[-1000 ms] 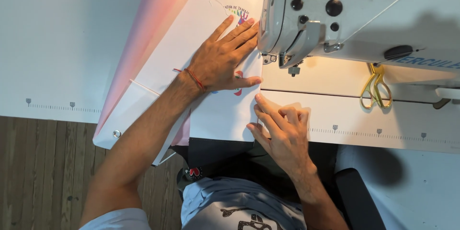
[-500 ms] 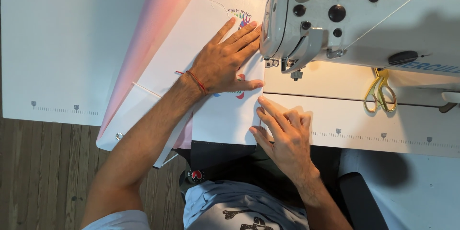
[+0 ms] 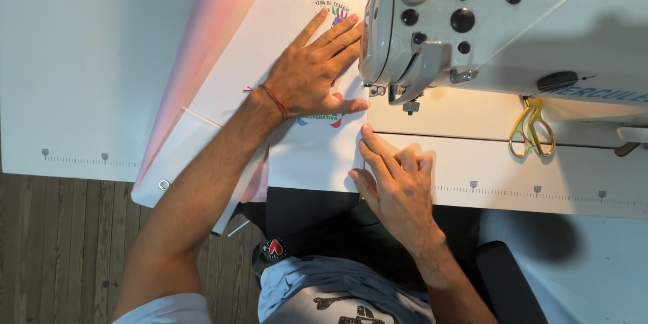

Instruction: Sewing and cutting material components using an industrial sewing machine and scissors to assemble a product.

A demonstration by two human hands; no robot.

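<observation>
White fabric panel (image 3: 317, 155) pinned flat under open left hand (image 3: 310, 74), right hand (image 3: 395, 182) fingers guiding edge toward sewing machine (image 3: 499, 27); feeding looked next, needing steady alignment.

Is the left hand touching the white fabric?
Touching. The head view shows the left hand lying flat, palm down, on the white fabric.

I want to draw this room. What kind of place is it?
Probably a sewing workshop. A big white sewing machine sits on a white table, yellow scissors lie beside it, and both hands press white fabric flat.
</observation>
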